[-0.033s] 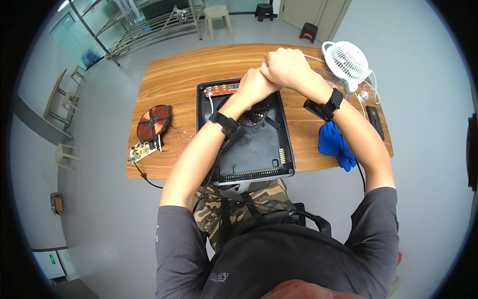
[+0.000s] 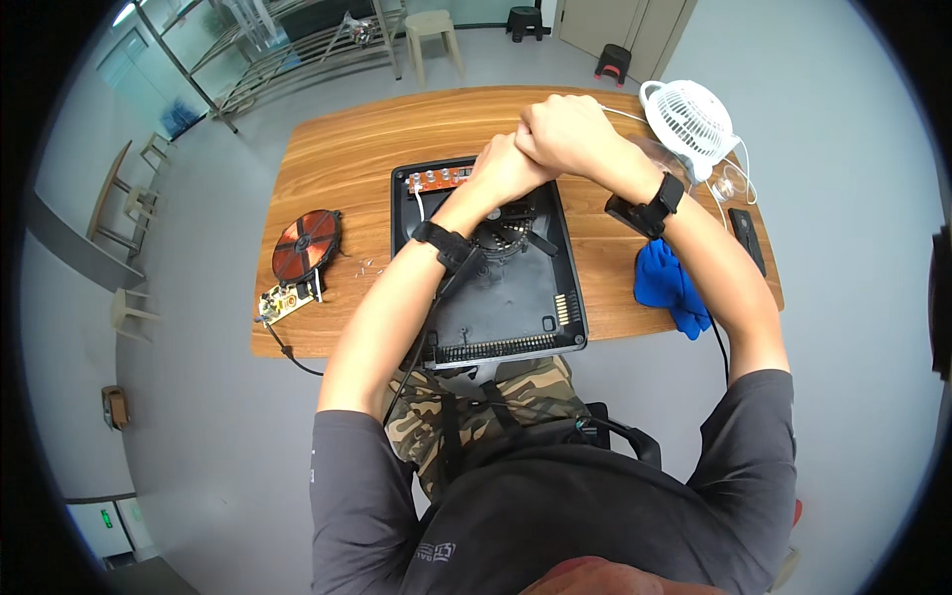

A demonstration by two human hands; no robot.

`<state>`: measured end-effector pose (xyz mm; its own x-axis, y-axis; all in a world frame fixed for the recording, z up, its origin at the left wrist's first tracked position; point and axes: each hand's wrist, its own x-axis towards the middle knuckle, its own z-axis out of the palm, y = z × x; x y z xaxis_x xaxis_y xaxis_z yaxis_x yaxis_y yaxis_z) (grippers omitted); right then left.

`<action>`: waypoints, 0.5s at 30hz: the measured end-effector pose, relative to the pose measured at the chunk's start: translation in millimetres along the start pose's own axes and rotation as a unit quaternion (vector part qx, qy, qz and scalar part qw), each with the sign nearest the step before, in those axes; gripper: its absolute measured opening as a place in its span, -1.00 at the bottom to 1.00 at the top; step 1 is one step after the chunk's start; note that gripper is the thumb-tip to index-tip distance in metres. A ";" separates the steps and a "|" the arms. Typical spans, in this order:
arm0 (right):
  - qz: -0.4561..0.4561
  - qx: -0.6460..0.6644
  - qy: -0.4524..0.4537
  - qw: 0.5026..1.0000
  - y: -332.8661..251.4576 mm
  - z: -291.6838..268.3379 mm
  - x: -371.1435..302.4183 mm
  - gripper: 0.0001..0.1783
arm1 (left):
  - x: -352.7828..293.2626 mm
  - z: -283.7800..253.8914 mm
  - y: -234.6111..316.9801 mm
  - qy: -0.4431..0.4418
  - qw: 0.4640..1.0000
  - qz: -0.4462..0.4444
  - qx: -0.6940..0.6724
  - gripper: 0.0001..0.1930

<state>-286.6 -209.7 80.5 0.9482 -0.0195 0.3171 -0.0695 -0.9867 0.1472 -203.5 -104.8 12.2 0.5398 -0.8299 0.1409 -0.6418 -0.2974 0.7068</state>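
Note:
My left hand [image 2: 509,168] is closed above the far edge of an open black appliance casing [image 2: 486,302]. My right hand [image 2: 567,132] is closed too and presses against the left one, higher and further right. Whatever the fingers hold is hidden behind the hands. Inside the casing, an orange control board [image 2: 428,180] runs along the far side with a white cable plugged in. A black cooling fan [image 2: 506,238] sits near the middle, partly covered by my left wrist. Slotted vents line the casing's near edge.
On the wooden table [image 2: 347,139], a round copper coil [image 2: 306,244] lies left beside a small circuit board [image 2: 285,300], with loose screws [image 2: 370,267] near them. To the right are a white desk fan [image 2: 691,124], a blue cloth [image 2: 669,286] and a long black object [image 2: 746,241].

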 end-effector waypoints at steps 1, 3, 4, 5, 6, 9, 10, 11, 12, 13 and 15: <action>-0.031 0.035 0.012 0.999 3.1 -0.3 -1.6 -0.67 | -0.4 -4.2 1.1 -0.018 1.000 0.018 0.012 -0.50; -0.077 0.104 -0.014 0.992 6.3 -14.9 -3.8 -0.70 | 0.5 -12.6 -6.9 -0.052 0.998 0.038 -0.016 -0.52; -0.100 0.139 -0.027 0.985 8.1 -19.9 -5.4 -0.72 | 0.6 -14.3 -9.8 -0.069 0.996 0.048 -0.030 -0.54; -0.116 0.164 -0.036 0.979 12.1 -20.2 -7.2 -0.74 | -0.4 -10.2 -9.2 -0.042 0.995 0.088 -0.036 -0.60; -0.120 0.163 -0.035 0.979 13.6 -20.9 -8.2 -0.74 | -0.6 -5.5 -7.9 -0.026 0.996 0.088 -0.013 -0.64; -0.115 0.150 -0.016 0.982 18.2 -17.4 -13.8 -0.69 | -7.1 4.7 4.6 0.001 0.997 0.066 0.042 -0.72; -0.104 0.140 0.002 0.985 18.0 -10.2 -12.9 -0.66 | -8.2 7.7 4.8 0.016 0.998 0.059 0.025 -0.71; -0.095 0.130 0.023 0.987 15.3 -7.3 -10.1 -0.63 | -8.7 6.5 4.0 0.033 0.998 0.051 0.012 -0.70; -0.063 0.093 0.034 0.993 12.8 -5.8 -9.4 -0.59 | -8.8 5.9 3.2 0.050 0.998 0.044 -0.001 -0.68; -0.031 0.056 0.045 0.997 9.5 -5.3 -9.4 -0.55 | -4.4 8.8 -1.7 0.042 0.998 0.044 -0.006 -0.66; 0.036 0.020 0.049 0.998 1.6 -7.0 -13.5 -0.44 | -2.2 14.3 -2.7 0.069 0.995 0.066 0.039 -0.64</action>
<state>-301.7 -209.9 83.0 0.9063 -0.0756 0.4159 -0.1210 -0.9891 0.0838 -210.7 -108.9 0.1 0.5140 -0.7932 0.3266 -0.7499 -0.2305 0.6201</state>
